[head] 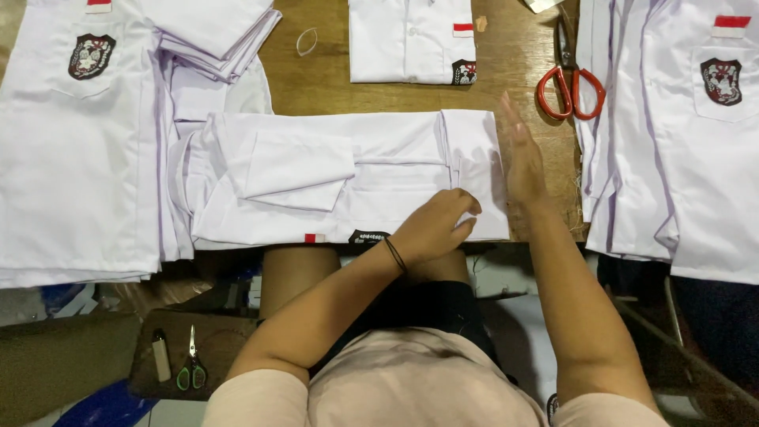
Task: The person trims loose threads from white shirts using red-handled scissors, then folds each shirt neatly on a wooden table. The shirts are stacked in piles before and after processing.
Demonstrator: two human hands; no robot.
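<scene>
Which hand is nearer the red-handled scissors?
Right. The right hand stands edge-on at the folded white shirt's right end, just left of the red-handled scissors. The left hand presses the shirt, farther down-left.

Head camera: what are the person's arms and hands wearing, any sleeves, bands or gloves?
Both hands are bare, no gloves. The left hand has a thin dark band around its wrist; the right hand shows no band or ring from this angle. Short pale pink sleeves cover only the upper arms by the shoulders, leaving the forearms uncovered.
</scene>
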